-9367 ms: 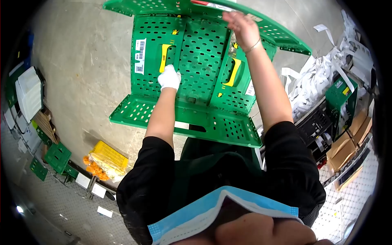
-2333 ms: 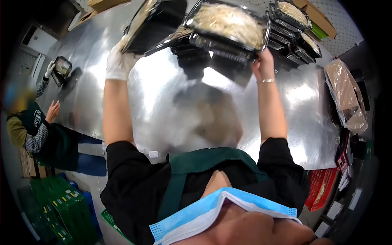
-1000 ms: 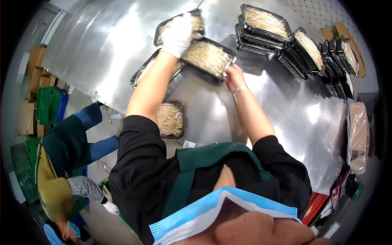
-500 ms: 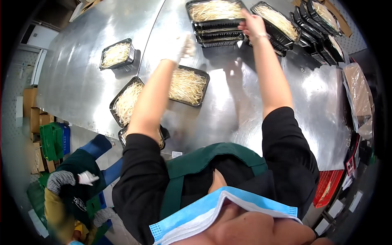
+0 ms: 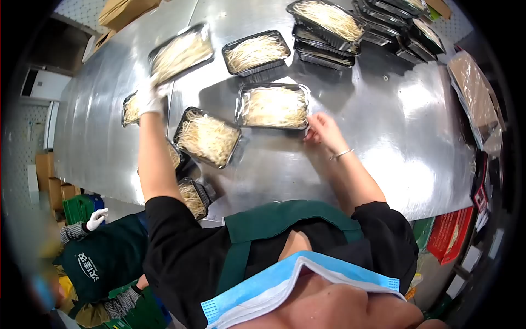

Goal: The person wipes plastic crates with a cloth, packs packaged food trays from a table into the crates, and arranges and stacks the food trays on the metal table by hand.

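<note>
My left hand [image 5: 150,98], in a white glove and blurred, grips the near left corner of a black tray of bean sprouts [image 5: 182,53], which is tilted and smeared by motion. At the right end of another sprout tray [image 5: 274,107], my bare right hand [image 5: 323,131] has its curled fingers on the corner. Between and beyond them sits a further sprout tray [image 5: 256,52]. Nearer to me another tray [image 5: 208,137] lies at an angle. A small tray [image 5: 131,108] is partly hidden behind my left hand.
Stacked sprout trays [image 5: 329,24] stand at the back of the metal table [image 5: 372,159], with more stacks [image 5: 394,22] to the right. Another tray [image 5: 192,198] is by the near edge. A co-worker in a green apron [image 5: 104,255] is at lower left. A red crate [image 5: 450,233] stands at right.
My left hand has moved left and now has a tray. My right hand has come down from the stacks to a tray nearer me. More trays lie spread out, and the view has shifted.
</note>
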Demonstrator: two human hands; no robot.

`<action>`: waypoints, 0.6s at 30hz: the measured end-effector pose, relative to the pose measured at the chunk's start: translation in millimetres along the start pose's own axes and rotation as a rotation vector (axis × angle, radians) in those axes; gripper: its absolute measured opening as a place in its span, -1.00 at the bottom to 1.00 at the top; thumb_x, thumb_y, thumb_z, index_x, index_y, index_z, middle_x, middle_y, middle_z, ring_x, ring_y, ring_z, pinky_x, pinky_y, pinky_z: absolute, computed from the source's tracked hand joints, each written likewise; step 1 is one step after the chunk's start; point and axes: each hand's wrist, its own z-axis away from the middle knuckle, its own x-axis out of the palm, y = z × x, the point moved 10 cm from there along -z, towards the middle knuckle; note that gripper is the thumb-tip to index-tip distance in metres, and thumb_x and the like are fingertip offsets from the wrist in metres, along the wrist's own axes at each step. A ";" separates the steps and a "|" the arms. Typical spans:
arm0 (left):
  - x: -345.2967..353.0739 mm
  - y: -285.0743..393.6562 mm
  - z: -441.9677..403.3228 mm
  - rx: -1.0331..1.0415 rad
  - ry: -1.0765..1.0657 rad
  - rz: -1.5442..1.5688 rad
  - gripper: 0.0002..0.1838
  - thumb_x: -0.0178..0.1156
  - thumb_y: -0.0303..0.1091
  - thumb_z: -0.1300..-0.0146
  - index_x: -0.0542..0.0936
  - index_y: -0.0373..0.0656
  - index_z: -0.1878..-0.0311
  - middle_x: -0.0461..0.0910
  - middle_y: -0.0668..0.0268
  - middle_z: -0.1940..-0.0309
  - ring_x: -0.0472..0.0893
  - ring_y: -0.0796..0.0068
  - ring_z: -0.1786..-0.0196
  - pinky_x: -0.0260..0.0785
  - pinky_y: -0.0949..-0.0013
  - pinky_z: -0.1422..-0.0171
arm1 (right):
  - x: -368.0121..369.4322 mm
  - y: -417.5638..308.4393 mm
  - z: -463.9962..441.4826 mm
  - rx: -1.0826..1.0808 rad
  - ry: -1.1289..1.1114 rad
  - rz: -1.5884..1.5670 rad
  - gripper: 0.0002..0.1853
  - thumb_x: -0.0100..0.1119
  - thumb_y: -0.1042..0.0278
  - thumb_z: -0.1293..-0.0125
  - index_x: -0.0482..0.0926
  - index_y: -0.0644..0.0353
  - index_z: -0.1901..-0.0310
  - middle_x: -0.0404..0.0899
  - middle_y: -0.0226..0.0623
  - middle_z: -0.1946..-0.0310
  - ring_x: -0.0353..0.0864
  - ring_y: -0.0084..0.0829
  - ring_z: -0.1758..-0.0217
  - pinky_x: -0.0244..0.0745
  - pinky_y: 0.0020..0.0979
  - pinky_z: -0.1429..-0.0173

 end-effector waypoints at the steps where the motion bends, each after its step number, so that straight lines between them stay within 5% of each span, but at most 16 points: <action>1: -12.9 -3.6 5.5 -0.092 0.004 0.093 -0.81 0.10 -0.37 -0.05 0.47 -0.30 0.32 0.52 0.24 0.53 0.46 0.54 0.69 0.11 0.64 0.81 | -31.4 -31.6 -3.9 -0.156 0.165 0.267 -0.67 0.04 0.08 -0.17 0.34 0.23 0.41 0.41 -0.40 0.70 0.46 -0.55 0.66 0.32 -0.58 0.59; 4: -52.9 -45.6 -3.3 -0.285 -0.024 -0.232 -0.81 0.10 -0.38 -0.03 0.46 -0.24 0.28 0.51 0.21 0.54 0.44 0.50 0.72 0.15 0.55 0.81 | -119.5 -121.4 -21.0 -0.447 0.622 0.193 -0.39 0.13 -0.09 -0.03 0.25 0.36 0.17 0.45 -0.25 0.52 0.43 -0.54 0.66 0.36 -0.55 0.54; 6: -56.2 -50.2 18.7 -0.248 0.028 -0.411 -0.74 0.15 -0.31 0.00 0.45 -0.23 0.25 0.50 0.15 0.59 0.40 0.44 0.79 0.22 0.46 0.82 | -148.7 -156.5 -44.8 -0.357 0.649 0.060 -0.48 0.13 -0.05 -0.04 0.33 0.35 0.29 0.43 -0.27 0.56 0.43 -0.55 0.66 0.34 -0.57 0.58; 7: -33.3 -15.1 27.0 -0.052 -0.024 -1.141 -0.61 0.20 -0.23 0.05 0.41 -0.28 0.21 0.51 0.08 0.48 0.48 0.28 0.63 0.37 0.34 0.60 | -153.9 -158.9 -65.8 -0.251 0.553 -0.030 -0.53 0.13 -0.01 -0.04 0.36 0.34 0.35 0.42 -0.30 0.57 0.43 -0.55 0.66 0.33 -0.58 0.59; 8: -13.5 33.5 54.5 0.554 0.374 -1.510 -0.52 0.23 -0.17 0.12 0.39 -0.31 0.19 0.49 0.04 0.38 0.49 0.16 0.40 0.39 0.23 0.26 | -156.4 -165.9 -80.6 -0.301 0.520 -0.047 -0.60 0.13 0.05 -0.04 0.38 0.32 0.41 0.41 -0.32 0.60 0.42 -0.56 0.65 0.32 -0.58 0.59; 9: 39.2 54.8 88.0 0.568 0.223 -1.434 -0.50 0.23 -0.13 0.14 0.40 -0.31 0.20 0.45 0.05 0.30 0.43 0.07 0.23 0.27 0.21 0.04 | -155.9 -169.8 -94.7 -0.352 0.483 -0.066 -0.66 0.13 0.11 -0.04 0.40 0.29 0.48 0.40 -0.35 0.62 0.41 -0.57 0.65 0.32 -0.58 0.59; 10: 110.6 84.1 142.2 1.011 0.175 -1.396 -0.48 0.23 -0.08 0.17 0.41 -0.28 0.21 0.42 0.05 0.27 0.40 0.07 0.18 0.26 0.21 0.04 | -160.5 -177.2 -101.2 -0.441 0.484 -0.111 -0.78 0.10 0.25 -0.04 0.39 0.24 0.53 0.38 -0.41 0.65 0.34 -0.59 0.68 0.24 -0.59 0.63; 11: 164.0 71.1 172.0 0.719 -0.114 -1.299 -0.39 0.24 -0.03 0.22 0.39 -0.25 0.13 0.39 0.02 0.19 0.36 0.07 0.09 0.20 0.22 -0.04 | -160.9 -177.3 -96.6 -0.436 0.470 -0.109 -0.78 0.10 0.25 -0.04 0.39 0.24 0.53 0.38 -0.41 0.65 0.34 -0.59 0.68 0.24 -0.59 0.63; 12: 216.1 64.2 224.9 0.944 -0.406 -1.087 -0.23 0.27 0.03 0.29 0.32 -0.21 -0.02 0.34 -0.03 0.12 0.30 0.05 0.01 0.09 0.11 -0.13 | -159.7 -182.7 -82.9 -0.494 0.428 -0.184 -0.82 0.09 0.31 -0.03 0.39 0.22 0.55 0.37 -0.42 0.65 0.31 -0.61 0.69 0.19 -0.59 0.65; 14: 274.7 28.8 282.1 0.914 -0.524 -1.329 0.01 0.31 0.08 0.35 0.10 -0.12 -0.21 0.15 -0.06 -0.10 0.14 -0.05 -0.17 -0.07 -0.06 -0.19 | -159.9 -183.3 -41.4 -0.576 0.396 -0.311 -0.90 0.05 0.45 0.00 0.37 0.20 0.58 0.36 -0.44 0.65 0.25 -0.63 0.69 0.11 -0.57 0.66; 18: 274.4 -17.3 279.2 0.726 -0.279 -1.464 0.03 0.31 0.05 0.32 0.02 -0.04 -0.26 0.02 -0.07 -0.20 0.01 -0.04 -0.26 -0.12 -0.05 -0.24 | -181.3 -106.0 10.1 -0.542 0.109 -0.364 -0.99 -0.02 0.51 -0.02 0.39 0.22 0.49 0.42 -0.44 0.52 0.38 -0.65 0.42 0.31 -0.61 0.32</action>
